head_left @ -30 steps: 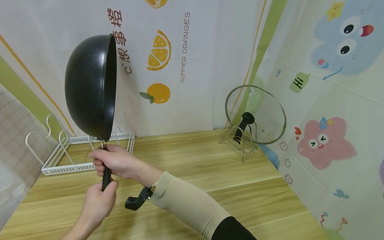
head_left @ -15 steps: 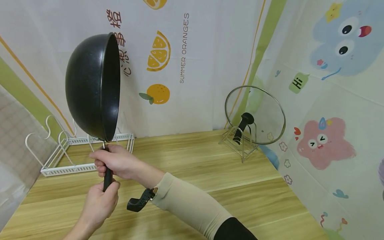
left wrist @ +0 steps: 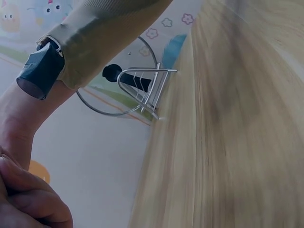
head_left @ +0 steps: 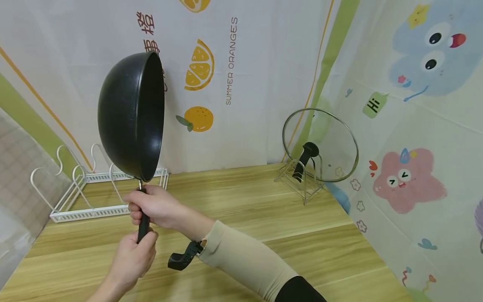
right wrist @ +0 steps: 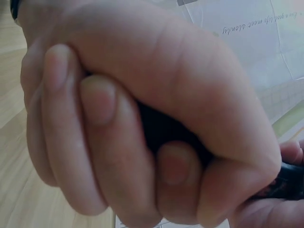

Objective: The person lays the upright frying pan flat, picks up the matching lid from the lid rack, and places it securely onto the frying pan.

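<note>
Nearest the person, the left hand (head_left: 136, 256) grasps the lower end of a black handle (head_left: 144, 228), while the right hand (head_left: 154, 205) grips it higher up, fingers curled round. The step in hand appears to be supporting the wok (head_left: 120, 113) on end in mid-air; the next move probably calls for both hands to turn or lower it together, lest the heavy bowl twist and its rim catch the white rack (head_left: 90, 213). The wok hangs in front of that rack's right part, though its exact gap from the hoops cannot be judged. It is deep, rounded and black, with a soft sheen, its opening facing right and a short metal neck leading down to the handle. Farther off, well right of the rack, a glass lid (head_left: 333, 140) leans tilted in a wire stand (head_left: 305, 191).
</note>
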{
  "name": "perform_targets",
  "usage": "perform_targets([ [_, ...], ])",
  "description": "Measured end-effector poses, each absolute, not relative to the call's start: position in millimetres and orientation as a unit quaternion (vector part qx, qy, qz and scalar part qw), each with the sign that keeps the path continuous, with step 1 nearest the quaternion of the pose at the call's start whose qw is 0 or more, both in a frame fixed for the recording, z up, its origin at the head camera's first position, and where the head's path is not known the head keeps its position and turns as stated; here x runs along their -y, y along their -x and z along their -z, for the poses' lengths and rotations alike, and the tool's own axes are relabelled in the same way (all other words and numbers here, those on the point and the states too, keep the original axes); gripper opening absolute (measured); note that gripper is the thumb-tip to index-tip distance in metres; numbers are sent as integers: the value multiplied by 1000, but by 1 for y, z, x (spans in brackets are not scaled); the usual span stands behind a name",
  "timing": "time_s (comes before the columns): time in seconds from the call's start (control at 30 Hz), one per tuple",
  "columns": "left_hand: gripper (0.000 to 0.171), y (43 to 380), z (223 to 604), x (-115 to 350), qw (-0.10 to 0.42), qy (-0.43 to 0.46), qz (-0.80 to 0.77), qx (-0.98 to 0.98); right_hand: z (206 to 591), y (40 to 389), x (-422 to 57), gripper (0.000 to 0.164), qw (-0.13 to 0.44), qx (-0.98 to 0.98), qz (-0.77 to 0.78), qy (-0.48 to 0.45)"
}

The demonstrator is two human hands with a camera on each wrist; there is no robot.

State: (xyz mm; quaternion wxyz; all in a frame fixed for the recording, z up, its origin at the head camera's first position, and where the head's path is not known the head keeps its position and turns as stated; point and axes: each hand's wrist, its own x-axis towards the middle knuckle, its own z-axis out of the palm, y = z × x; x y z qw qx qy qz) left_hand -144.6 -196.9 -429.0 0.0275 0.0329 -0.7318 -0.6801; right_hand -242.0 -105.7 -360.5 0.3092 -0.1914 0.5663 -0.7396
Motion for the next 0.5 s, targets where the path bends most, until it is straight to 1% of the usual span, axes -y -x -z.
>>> perform_targets([
  [0.23, 52, 143, 431, 192, 13, -29, 689, 724, 363, 241, 101, 34, 305, -566, 747, 171],
  [0.5, 51, 142, 433, 187, 1, -25, 698, 716, 370, 242, 96, 38, 310, -562, 747, 174],
])
